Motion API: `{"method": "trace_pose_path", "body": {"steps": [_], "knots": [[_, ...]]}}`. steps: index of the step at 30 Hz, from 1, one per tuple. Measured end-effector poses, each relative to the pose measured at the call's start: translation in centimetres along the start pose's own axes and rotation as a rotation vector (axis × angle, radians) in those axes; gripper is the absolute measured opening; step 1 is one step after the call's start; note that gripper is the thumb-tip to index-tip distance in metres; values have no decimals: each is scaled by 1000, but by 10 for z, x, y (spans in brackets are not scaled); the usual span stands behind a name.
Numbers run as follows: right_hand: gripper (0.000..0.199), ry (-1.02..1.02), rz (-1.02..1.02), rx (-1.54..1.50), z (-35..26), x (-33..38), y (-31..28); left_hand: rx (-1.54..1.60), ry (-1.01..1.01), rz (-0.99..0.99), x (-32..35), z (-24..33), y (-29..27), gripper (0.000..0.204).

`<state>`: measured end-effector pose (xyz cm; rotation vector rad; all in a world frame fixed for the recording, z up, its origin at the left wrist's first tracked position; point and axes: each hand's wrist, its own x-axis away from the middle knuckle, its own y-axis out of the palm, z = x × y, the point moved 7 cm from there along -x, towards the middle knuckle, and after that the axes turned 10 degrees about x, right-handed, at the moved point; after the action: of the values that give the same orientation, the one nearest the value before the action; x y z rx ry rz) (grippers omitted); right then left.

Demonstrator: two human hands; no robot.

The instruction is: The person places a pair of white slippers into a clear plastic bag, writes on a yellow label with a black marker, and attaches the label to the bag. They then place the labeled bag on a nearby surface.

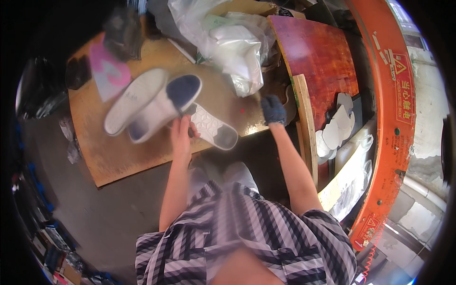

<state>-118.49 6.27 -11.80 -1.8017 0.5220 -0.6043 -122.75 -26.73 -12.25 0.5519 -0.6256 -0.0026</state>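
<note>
My left hand point(182, 133), bare, is closed around a dark slim tool point(180, 113) whose kind I cannot make out. Beside that hand lie shoe soles: a plain white one point(137, 97), a white one with dark blue patches point(164, 110), and a white one with a hexagon pattern and a grey end point(216, 129). The hand overlaps the edge of the patterned sole; whether it touches it I cannot tell. My right hand point(274, 110), in a dark glove, hovers off the right edge of the wooden board, apart from the soles. Its fingers are blurred.
The soles rest on a worn wooden board point(114, 161). Clear plastic bags point(242, 52) fill its far side, and a pink and white sheet point(108, 71) lies far left. On the right stand a reddish panel point(318, 52), pale cut pieces point(335, 130) and an orange metal frame point(387, 142).
</note>
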Motion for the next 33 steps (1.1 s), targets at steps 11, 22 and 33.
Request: {"method": "trace_pose_path", "body": {"steps": [11, 22, 33], "knots": [[27, 164, 137, 234, 21, -149, 23, -288, 47, 29, 45, -31, -31, 28], [17, 362, -281, -429, 40, -64, 56, -495, 372, -197, 49, 29, 44, 37], [21, -68, -346, -1840, 32, 185, -102, -778, 481, -605, 29, 12, 210, 28]]}}
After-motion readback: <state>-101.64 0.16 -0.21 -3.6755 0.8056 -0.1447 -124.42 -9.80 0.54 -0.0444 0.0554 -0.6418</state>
